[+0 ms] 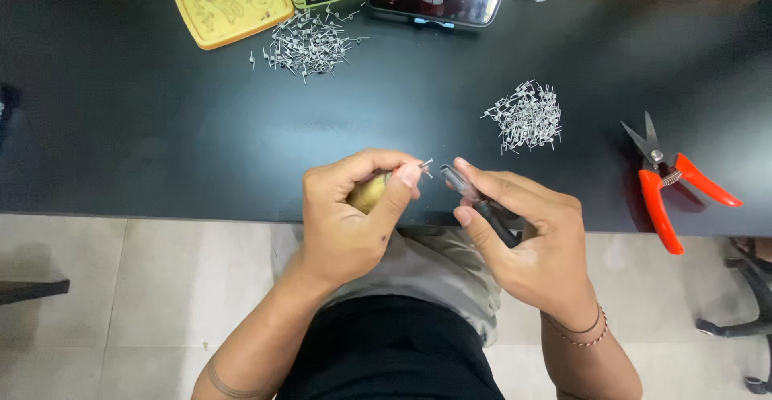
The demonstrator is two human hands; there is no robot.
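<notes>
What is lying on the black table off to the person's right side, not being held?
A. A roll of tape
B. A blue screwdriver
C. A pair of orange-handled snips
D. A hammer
C. The orange-handled snips lie untouched on the black table, right of a pile of small metal coils, while the right hand holds a dark tool.

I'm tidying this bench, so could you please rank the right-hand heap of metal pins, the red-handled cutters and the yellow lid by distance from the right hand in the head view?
From the right hand:
1. Heap of metal pins, just above it on the black table.
2. Red-handled cutters, further right.
3. Yellow lid, far corner, upper left.
</notes>
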